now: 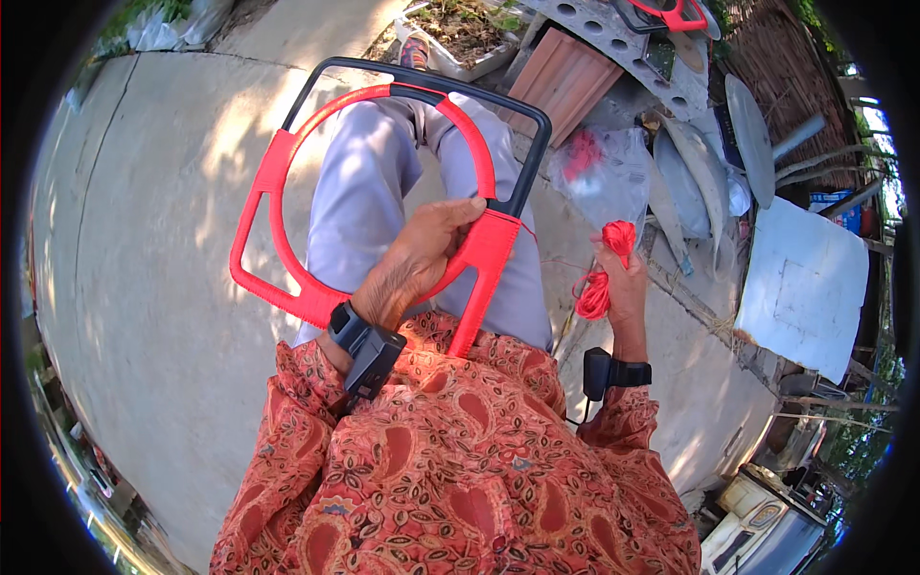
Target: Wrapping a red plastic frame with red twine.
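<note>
A flat frame (312, 301) with an inner ring lies across my thighs. Red cord covers most of it, while bare black bars show along its far edge and far right corner. My left hand (417, 251) is closed round the right side of the frame, thumb on top where the red wrapping meets the black bar. Off to the right, my right hand (628, 292) is closed on a looped bundle of red cord (594, 295), which bulges out above and beside the fingers. A thin red strand runs between the frame's right side and this hand.
A clear plastic bag (613, 177) with red material inside rests right of my knees. Beyond are a terracotta tile (565, 81), a grey slab with holes (623, 38), another red-and-black frame (680, 17) and a planter (470, 62). A pale board (805, 283) stands at the right.
</note>
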`<state>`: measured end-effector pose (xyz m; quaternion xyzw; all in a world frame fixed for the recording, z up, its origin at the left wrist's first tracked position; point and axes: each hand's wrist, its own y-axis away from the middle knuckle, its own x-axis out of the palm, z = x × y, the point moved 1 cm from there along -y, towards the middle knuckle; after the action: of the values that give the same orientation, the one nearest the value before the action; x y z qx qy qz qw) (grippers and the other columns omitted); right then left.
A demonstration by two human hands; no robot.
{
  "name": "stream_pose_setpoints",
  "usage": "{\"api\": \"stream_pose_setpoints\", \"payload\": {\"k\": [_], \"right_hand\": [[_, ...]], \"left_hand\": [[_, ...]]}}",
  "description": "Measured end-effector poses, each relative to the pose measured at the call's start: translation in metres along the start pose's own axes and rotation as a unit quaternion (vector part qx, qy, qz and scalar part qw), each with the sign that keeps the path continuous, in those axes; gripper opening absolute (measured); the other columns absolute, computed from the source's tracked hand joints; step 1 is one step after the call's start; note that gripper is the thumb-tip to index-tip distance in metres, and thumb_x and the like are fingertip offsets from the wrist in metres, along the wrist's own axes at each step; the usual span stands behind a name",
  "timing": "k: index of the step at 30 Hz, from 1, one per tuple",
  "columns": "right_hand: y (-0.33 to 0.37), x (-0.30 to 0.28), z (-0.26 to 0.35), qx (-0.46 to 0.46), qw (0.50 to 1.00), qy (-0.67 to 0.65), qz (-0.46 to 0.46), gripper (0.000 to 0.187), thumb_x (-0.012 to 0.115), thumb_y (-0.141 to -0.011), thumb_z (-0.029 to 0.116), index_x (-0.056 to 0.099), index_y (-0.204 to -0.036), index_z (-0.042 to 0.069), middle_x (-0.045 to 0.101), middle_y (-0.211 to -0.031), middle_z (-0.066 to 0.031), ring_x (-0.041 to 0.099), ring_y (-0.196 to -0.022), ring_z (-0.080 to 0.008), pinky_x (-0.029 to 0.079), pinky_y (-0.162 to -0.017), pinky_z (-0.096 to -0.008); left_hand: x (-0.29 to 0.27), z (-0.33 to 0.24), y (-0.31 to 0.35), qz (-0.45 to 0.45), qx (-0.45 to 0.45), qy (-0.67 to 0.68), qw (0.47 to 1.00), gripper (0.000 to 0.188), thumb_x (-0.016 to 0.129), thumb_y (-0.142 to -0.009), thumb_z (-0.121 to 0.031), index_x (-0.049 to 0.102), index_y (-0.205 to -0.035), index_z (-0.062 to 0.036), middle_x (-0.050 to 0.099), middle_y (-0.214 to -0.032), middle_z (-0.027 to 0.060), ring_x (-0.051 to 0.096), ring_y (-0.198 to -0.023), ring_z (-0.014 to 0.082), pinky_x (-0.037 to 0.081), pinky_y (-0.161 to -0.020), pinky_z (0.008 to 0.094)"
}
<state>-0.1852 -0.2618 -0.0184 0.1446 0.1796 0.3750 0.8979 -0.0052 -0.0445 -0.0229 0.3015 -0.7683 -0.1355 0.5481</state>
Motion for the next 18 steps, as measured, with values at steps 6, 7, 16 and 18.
{"api": "stream_pose_setpoints", "payload": {"k": [6,7,16,18], "right_hand": [[0.013,0.078,0.029,0.036,0.981,-0.102,0.162,0.021,0.069,-0.083,0.024,0.063,-0.09,0.005,0.056,-0.071,0.0026,0.051,-0.06,-0.0054,0.042,-0.054,-0.0221],[0.015,0.081,0.027,0.038,0.981,-0.101,0.161,0.021,0.069,-0.083,0.024,0.063,-0.09,0.005,0.056,-0.071,0.0026,0.051,-0.06,-0.0054,0.042,-0.054,-0.0221],[0.044,0.084,0.024,0.059,0.954,-0.257,0.145,0.015,0.065,-0.083,0.012,0.054,-0.073,0.01,0.05,-0.062,0.0028,0.046,-0.053,-0.0065,0.037,-0.05,-0.0236],[0.045,0.085,0.023,0.058,0.953,-0.263,0.142,0.016,0.065,-0.083,0.011,0.053,-0.073,0.011,0.05,-0.062,0.003,0.046,-0.053,-0.0064,0.037,-0.05,-0.0238]], "left_hand": [[0.011,-0.007,0.003,0.051,-0.034,-0.014,0.998,0.032,0.055,-0.095,-0.023,0.057,-0.104,0.0073,0.066,-0.092,0.02,0.067,-0.083,0.0301,0.058,-0.077,0.0424],[0.013,-0.008,0.004,0.051,-0.035,-0.013,0.998,0.032,0.055,-0.095,-0.023,0.057,-0.104,0.0073,0.066,-0.092,0.02,0.067,-0.083,0.0301,0.058,-0.077,0.0424],[0.022,-0.009,0.008,0.0,-0.057,-0.089,0.994,0.026,0.06,-0.086,-0.016,0.059,-0.098,0.0064,0.065,-0.08,0.016,0.065,-0.067,0.0262,0.058,-0.062,0.0381],[0.021,-0.01,0.008,-0.006,-0.075,-0.066,0.995,0.025,0.059,-0.084,-0.014,0.059,-0.096,0.0077,0.066,-0.081,0.0173,0.065,-0.068,0.0271,0.058,-0.062,0.039]]}}
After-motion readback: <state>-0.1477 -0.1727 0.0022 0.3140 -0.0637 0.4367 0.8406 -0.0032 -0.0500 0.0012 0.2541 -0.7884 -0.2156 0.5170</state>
